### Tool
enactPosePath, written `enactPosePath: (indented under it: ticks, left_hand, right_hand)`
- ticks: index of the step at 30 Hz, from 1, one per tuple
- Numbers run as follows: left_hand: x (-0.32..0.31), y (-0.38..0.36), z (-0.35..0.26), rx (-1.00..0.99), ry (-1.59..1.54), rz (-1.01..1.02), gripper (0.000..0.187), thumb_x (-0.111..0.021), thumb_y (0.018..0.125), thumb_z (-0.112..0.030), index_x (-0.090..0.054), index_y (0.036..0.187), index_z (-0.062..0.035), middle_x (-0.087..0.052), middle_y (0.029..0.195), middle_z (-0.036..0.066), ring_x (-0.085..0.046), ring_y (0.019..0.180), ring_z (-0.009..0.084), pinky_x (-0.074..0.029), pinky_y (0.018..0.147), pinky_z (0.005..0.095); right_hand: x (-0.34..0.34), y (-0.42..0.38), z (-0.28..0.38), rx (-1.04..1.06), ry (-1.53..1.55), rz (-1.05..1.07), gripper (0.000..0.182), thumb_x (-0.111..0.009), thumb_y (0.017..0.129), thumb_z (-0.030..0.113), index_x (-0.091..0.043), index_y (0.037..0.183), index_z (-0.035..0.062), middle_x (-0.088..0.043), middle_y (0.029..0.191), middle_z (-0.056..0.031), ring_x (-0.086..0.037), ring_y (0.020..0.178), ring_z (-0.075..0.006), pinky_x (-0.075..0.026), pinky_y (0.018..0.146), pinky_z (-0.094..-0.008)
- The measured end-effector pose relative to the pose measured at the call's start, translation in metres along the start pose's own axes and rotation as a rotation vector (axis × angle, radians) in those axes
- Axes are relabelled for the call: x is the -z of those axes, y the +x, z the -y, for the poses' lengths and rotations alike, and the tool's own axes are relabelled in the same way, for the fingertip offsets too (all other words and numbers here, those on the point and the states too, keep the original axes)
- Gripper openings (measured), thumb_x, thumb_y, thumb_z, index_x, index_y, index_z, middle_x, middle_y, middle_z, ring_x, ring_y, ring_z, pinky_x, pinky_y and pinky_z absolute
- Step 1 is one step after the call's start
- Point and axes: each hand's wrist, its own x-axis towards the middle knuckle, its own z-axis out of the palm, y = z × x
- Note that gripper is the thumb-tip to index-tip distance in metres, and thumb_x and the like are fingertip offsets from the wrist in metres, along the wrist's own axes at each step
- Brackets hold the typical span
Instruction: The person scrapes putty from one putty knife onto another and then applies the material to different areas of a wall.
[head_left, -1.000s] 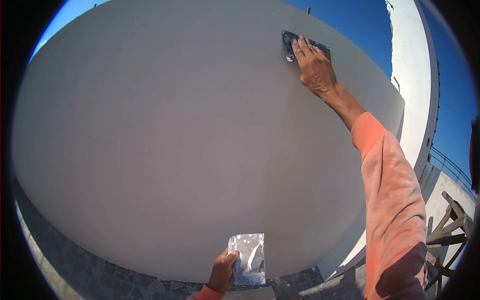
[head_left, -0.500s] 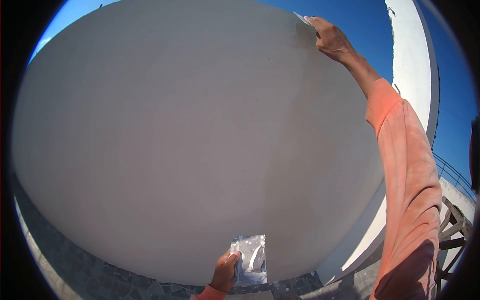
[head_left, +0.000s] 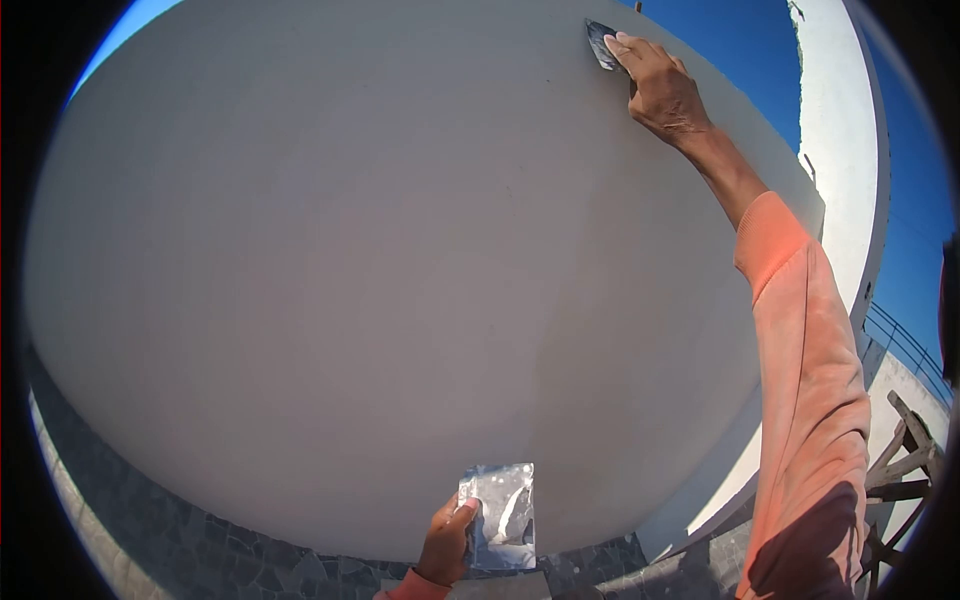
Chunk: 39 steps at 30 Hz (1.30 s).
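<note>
High on the grey wall [head_left: 350, 250], my right hand [head_left: 665, 92] grips a small metal putty knife [head_left: 602, 44], its blade against or very close to the surface. A darker, damp-looking band runs down the wall below that hand. Low in the view, my left hand [head_left: 448, 540] is closed on the edge of a flat, shiny metal plate [head_left: 502, 518], thumb on top. White putty is smeared across the plate's face. Both arms wear orange sleeves.
A white pillar [head_left: 842, 140] rises beyond the wall's right edge. At the lower right stand a wooden frame [head_left: 905, 470] and a metal railing [head_left: 905, 345]. Dark stone paving [head_left: 255, 562] runs along the wall's foot.
The view has shifted, showing more of the wall's top right. My right hand's putty knife has turned, its dark blade face now visible. My left hand holds the plate almost unmoved.
</note>
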Motion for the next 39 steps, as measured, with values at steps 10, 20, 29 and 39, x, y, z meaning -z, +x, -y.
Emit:
enactPosePath:
  ticks: [10,20,29,39]
  left_hand:
    - [-0.009,-0.007,-0.003,-0.023,-0.001,-0.031,0.035,-0.046,0.1,-0.016,-0.052,0.129,0.0024,-0.064,0.11,0.009,-0.065,0.095,0.0175,-0.053,0.085,0.0319]
    - [-0.011,-0.008,0.004,-0.101,-0.024,0.009,0.032,-0.045,0.101,-0.015,-0.054,0.126,0.0035,-0.063,0.108,0.008,-0.063,0.092,0.0154,-0.052,0.085,0.0299]
    - [-0.013,-0.011,0.005,-0.088,-0.079,0.006,0.03,-0.046,0.101,-0.015,-0.054,0.124,0.0029,-0.064,0.106,0.008,-0.065,0.092,0.0158,-0.054,0.082,0.0307]
    - [-0.018,-0.014,0.008,-0.106,-0.111,0.01,0.03,-0.048,0.101,-0.017,-0.054,0.124,0.0003,-0.065,0.107,0.009,-0.066,0.093,0.0185,-0.055,0.082,0.0339]
  right_hand:
    - [0.017,-0.069,0.072,0.048,-0.061,0.033,0.048,-0.062,0.082,-0.002,-0.061,0.13,0.0039,-0.056,0.132,-0.011,-0.052,0.123,-0.0263,-0.045,0.102,-0.0412]
    - [0.072,-0.072,0.045,-0.114,0.153,-0.028,0.043,-0.052,0.086,-0.005,-0.057,0.129,-0.0022,-0.061,0.122,-0.0166,-0.062,0.111,-0.0308,-0.05,0.097,-0.0442]
    - [0.041,0.032,-0.011,-0.531,-0.015,0.279,0.039,-0.054,0.084,0.006,-0.057,0.122,-0.0021,-0.061,0.117,-0.0192,-0.061,0.109,-0.0332,-0.053,0.091,-0.0461]
    - [0.062,0.001,-0.004,0.051,0.133,-0.007,0.043,-0.05,0.087,-0.002,-0.056,0.13,0.0,-0.062,0.115,-0.0112,-0.062,0.106,-0.0282,-0.054,0.09,-0.0422]
